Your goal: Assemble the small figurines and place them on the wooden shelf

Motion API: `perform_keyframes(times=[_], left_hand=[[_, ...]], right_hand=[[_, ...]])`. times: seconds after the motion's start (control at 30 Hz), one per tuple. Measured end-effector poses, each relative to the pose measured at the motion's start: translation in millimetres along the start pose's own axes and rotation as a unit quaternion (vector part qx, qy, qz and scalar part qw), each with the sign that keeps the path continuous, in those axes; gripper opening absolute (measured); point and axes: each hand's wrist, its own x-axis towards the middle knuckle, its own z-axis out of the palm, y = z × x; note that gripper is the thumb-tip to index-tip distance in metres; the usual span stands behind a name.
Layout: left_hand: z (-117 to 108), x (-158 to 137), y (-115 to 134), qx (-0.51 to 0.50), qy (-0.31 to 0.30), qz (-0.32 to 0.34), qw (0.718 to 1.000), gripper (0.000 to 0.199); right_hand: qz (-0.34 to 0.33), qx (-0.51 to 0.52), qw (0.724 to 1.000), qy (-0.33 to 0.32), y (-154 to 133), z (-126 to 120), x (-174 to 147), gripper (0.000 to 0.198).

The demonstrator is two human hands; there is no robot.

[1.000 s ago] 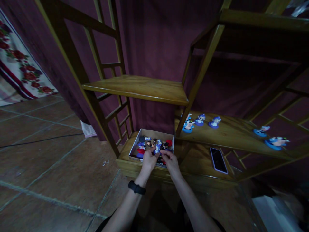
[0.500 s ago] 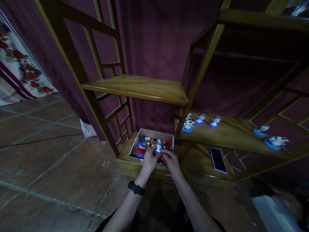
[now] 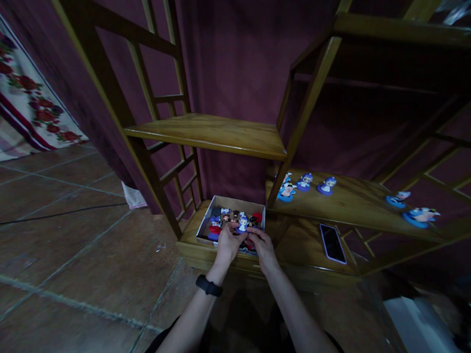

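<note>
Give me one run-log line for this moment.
left hand: holds purple-and-white figurine | right hand: also on figurine | below: open box with more figurines | right of box: phone, lying flat

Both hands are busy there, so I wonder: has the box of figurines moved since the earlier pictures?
No. The box sits in the same spot beside the wooden post, with no visible shift.

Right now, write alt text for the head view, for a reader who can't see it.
A person's left hand and right hand hold a small purple-and-white figurine over an open box of assorted figures on a low wooden board. To the right, more figurines sit on a higher shelf, with a phone lying below.
</note>
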Motion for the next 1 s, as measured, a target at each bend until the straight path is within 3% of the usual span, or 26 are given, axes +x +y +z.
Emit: perform_keyframes(times=[0.37, 0.6, 0.87, 1.0], left_hand=[[0.4, 2.0, 0.7, -0.010, -0.031, -0.012, 0.999, 0.039], [-0.2, 2.2, -0.9, -0.016, -0.007, -0.005, 1.000, 0.039], [0.0, 0.8, 0.4, -0.142, -0.025, -0.074, 0.987, 0.040], [-0.2, 0.7, 0.6, -0.152, -0.031, -0.075, 0.985, 0.041]], right_hand=[[0.017, 0.041, 0.999, 0.000, -6.3, 2.9, -6.5, 0.019], [0.009, 0.033, 0.999, -0.017, -6.6, 2.8, -7.8, 0.021], [-0.010, -0.019, 1.000, -0.013, -11.1, 6.3, -9.1, 0.027], [-0.023, -0.038, 0.999, -0.010, -7.6, 5.1, -5.6, 0.029]])
